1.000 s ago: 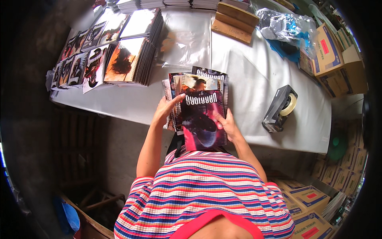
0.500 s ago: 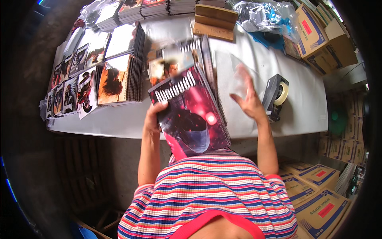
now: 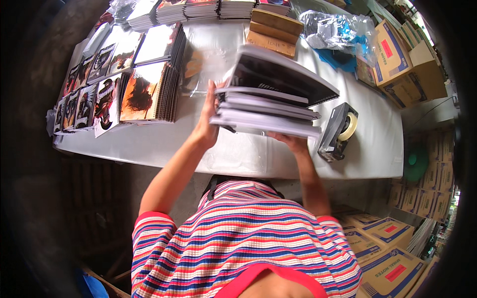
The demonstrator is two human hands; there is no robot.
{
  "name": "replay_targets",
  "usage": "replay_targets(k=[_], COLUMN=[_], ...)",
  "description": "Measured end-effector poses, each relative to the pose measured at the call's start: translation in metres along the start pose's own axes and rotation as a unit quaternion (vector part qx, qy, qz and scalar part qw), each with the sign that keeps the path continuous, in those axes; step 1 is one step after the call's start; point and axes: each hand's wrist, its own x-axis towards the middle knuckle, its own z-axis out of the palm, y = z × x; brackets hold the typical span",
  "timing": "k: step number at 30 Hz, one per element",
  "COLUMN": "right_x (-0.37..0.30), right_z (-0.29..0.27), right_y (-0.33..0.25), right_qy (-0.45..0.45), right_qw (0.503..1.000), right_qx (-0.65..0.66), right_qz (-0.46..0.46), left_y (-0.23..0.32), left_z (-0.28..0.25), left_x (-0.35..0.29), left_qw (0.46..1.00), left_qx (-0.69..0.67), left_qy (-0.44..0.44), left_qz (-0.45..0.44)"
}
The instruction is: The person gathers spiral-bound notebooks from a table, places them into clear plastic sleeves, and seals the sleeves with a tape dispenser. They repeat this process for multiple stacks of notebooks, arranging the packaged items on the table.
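Between my two hands a stack of spiral notebooks (image 3: 266,110) is held up over the table, page edges toward me and smeared by motion. The top one has a dark cover tilted up at the back. My left hand (image 3: 207,119) grips the stack's left end, thumb and fingers pointing up along it. Under the lower right edge is my right hand (image 3: 289,141), its fingers partly hidden by the notebooks. A black tape dispenser (image 3: 338,133) with a pale roll stands just right of that hand. Clear plastic film (image 3: 236,154) lies on the table beneath the stack.
Piles of spiral notebooks (image 3: 145,99) cover the table's left side, with more notebook stacks (image 3: 202,10) along the back. Behind my hands sits a wooden stand (image 3: 272,37). Crumpled plastic bags (image 3: 338,32) and an open carton (image 3: 405,64) are back right; closed cartons (image 3: 392,265) lie low right.
The notebooks have turned from a red-and-black cover facing me to page edges facing me, and moved up and right. My right hand, open and apart before, has come under the stack.
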Motion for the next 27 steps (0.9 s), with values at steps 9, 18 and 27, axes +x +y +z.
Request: replay_targets(k=[9, 18, 27], right_x=[-0.007, -0.025, -0.033], right_z=[0.000, 0.027, 0.012], right_y=[0.001, 0.014, 0.025], right_qy=[0.008, 0.077, -0.040], right_qw=[0.998, 0.994, 0.942], right_qx=[0.054, 0.060, -0.304], right_qz=[-0.043, 0.040, -0.135], left_y=[-0.106, -0.113, -0.137], left_z=[-0.067, -0.041, -0.028], left_x=[0.023, 0.007, -0.008], left_qw=[0.942, 0.946, 0.931], left_qx=[0.220, 0.142, 0.207], left_qy=[-0.073, -0.048, 0.083], left_qz=[0.245, 0.287, 0.289])
